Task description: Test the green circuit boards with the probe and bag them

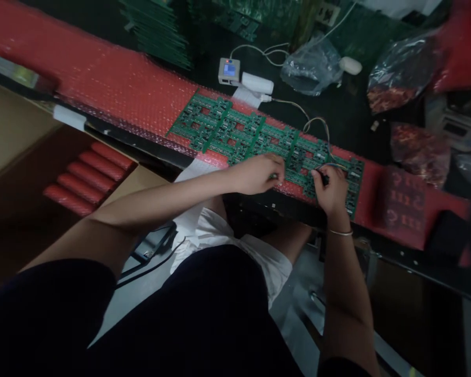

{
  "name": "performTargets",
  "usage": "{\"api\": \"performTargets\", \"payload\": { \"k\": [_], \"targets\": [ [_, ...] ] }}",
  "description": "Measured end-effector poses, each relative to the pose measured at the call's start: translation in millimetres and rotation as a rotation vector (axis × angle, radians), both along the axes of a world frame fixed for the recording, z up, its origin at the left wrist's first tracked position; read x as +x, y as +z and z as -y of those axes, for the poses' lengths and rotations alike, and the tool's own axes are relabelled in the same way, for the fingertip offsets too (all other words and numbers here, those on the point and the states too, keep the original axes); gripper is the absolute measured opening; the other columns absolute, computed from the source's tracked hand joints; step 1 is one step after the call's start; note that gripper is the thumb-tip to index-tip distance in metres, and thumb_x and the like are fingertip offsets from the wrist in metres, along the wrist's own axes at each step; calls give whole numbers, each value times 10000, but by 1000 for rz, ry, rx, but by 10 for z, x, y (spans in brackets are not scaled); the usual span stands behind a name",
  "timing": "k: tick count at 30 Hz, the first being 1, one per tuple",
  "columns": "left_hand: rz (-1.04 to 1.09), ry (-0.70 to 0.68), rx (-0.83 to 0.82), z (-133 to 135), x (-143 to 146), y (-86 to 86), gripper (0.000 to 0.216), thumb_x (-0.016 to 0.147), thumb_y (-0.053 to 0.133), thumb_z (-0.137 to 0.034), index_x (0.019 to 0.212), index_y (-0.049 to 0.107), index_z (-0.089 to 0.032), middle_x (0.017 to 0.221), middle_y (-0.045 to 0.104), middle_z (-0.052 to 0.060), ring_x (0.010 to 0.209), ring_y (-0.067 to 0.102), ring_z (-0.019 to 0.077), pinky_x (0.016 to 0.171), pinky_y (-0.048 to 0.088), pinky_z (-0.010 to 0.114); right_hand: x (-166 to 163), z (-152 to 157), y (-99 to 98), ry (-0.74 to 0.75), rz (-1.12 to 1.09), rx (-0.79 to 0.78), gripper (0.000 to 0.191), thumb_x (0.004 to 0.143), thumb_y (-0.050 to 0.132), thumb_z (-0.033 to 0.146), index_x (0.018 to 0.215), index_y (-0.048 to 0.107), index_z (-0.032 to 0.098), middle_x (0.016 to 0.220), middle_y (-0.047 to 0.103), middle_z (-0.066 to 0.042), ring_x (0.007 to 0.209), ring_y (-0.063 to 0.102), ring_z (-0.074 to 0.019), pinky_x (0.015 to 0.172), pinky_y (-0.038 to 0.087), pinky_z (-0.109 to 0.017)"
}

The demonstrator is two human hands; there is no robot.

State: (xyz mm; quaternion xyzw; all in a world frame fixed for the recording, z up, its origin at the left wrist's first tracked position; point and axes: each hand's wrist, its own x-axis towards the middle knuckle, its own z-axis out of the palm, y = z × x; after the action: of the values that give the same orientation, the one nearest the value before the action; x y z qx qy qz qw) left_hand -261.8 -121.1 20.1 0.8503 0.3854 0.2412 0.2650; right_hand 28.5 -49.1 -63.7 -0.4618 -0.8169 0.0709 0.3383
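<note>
A long green circuit board panel lies on red bubble wrap along the bench edge. My left hand rests on the panel's near edge with its fingers curled down on it. My right hand is closed on a small dark probe with thin coloured wires running from it, pressed to the panel's right part. The wires lead back to a small white tester with a lit blue screen.
A cardboard box at the left holds several red rolls. Stacks of green boards stand at the back. Plastic bags and red packets lie at the right. A red sheet lies beside the panel.
</note>
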Motion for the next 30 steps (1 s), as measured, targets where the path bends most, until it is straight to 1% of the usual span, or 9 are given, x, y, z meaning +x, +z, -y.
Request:
{"api": "performTargets", "payload": {
  "k": [3,5,7,9,12,16,23,27,30],
  "targets": [
    [-45,3,9,-278,562,-221,222,915,597,-47,907,780,-173,1113,725,106,1145,680,250,1077,518,400,-16,1,2,25,-33,-29,215,1023,550,440,923,598,256,934,709,-81,953,642,-284,920,500,-445],
    [-69,21,-1,-383,790,-338,201,918,615,-66,915,792,-160,1147,707,123,1181,661,264,1109,501,411,-24,-4,-3,30,-41,-49,150,1006,540,368,931,604,255,955,715,-89,968,641,-291,924,496,-451],
    [-93,53,4,-438,910,-405,194,930,616,-95,932,802,-154,1123,692,127,1163,653,271,1110,498,424,-32,-11,-11,26,-39,-56,114,986,527,312,935,610,253,966,720,-94,971,639,-296,919,493,-457],
    [-119,86,30,-461,954,-425,206,939,603,-117,935,806,-155,1068,681,119,1119,649,275,1083,506,437,-40,-15,-17,20,-40,-44,109,978,523,292,938,615,250,961,721,-97,966,637,-302,911,491,-463],
    [-154,112,60,-462,964,-405,207,935,600,-139,922,805,-163,1024,672,108,1089,638,279,1052,511,446,-50,-13,-22,21,-38,-22,107,980,524,286,941,616,248,951,718,-96,952,633,-303,897,491,-464],
    [-190,144,38,-439,978,-370,193,939,627,-182,925,818,-165,1067,684,119,1111,627,287,1063,504,459,-60,-4,-25,26,-37,-7,102,979,518,254,959,618,246,974,720,-96,966,633,-301,905,488,-462],
    [-272,185,-51,-408,1050,-366,225,965,610,-201,935,827,-151,1061,712,137,1134,643,310,1090,494,506,-69,5,-15,9,-1,-14,116,1007,512,285,942,601,249,954,711,-89,955,616,-295,903,479,-448],
    [-318,236,-42,-405,1095,-341,239,969,592,-199,951,817,-119,1110,706,180,1148,641,342,1040,522,510,-68,13,2,3,11,-15,120,1012,506,290,949,599,251,958,712,-91,962,612,-299,907,480,-453],
    [-318,242,-2,-385,1094,-350,199,949,625,-195,973,801,-104,1114,713,188,1142,648,351,1014,531,502,-71,14,7,-5,20,-9,130,1017,507,299,950,609,255,966,722,-87,966,622,-296,904,492,-452]
  ]
}}
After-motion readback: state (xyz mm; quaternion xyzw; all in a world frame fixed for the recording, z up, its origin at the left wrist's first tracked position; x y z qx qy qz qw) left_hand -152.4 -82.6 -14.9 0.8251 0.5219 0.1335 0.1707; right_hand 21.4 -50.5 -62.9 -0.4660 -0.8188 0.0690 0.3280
